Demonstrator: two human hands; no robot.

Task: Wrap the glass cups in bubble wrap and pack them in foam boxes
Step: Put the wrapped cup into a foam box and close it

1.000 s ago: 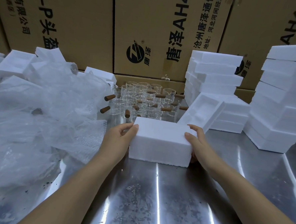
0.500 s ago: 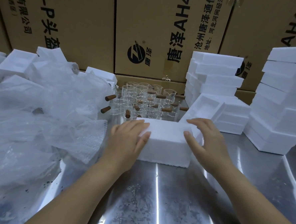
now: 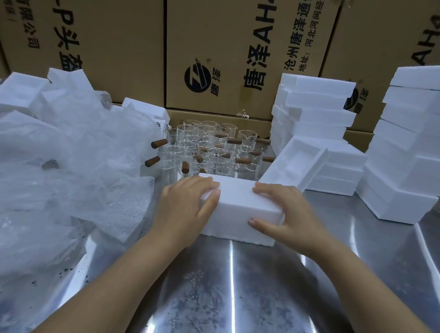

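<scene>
Head view, and we call it so: closed foam box [image 3: 239, 208] sits on metal table [image 3: 231, 295], centre front. Left hand [image 3: 185, 208] and right hand [image 3: 288, 216] lie over its two ends, fingers stretched flat on lid, thumbs on front face: pressing, not clenched. Contents hidden; we judge one cup packed, lid being seated. Behind box, cluster of glass cups [image 3: 209, 150] stands bare, many to go. Bubble wrap [image 3: 59, 169] heaped at left, open foam tray [image 3: 294, 160] near right, foam stacks [image 3: 317, 113] beyond.
</scene>
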